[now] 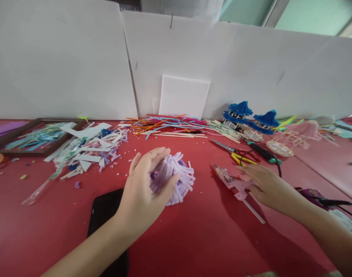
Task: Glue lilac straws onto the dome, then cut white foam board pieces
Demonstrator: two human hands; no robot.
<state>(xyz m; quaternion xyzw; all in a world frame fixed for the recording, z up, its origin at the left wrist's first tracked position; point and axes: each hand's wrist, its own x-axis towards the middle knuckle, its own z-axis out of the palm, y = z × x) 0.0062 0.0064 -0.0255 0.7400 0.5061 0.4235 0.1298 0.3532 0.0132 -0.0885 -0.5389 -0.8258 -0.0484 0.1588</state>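
Note:
My left hand [148, 182] is closed around a lilac fringed cone [171, 177] made of many soft thin strips, which fan out towards its lower edge. A darker purple part shows behind my fingers. My right hand [256, 182] grips the handle of a pink hot glue gun [229, 181]. Its nozzle points to the upper left, and a clear glue stick [253, 211] pokes out of the back. Part of the handle is hidden by my fingers.
Scissors [233, 152] and green-handled pliers [264, 152] lie beyond the glue gun. Coloured strips [167, 125] spread along the white board. Blue fringed models [238, 113] and a pink one [303, 132] stand back right. Scraps [92, 148] and a phone [102, 211] lie left.

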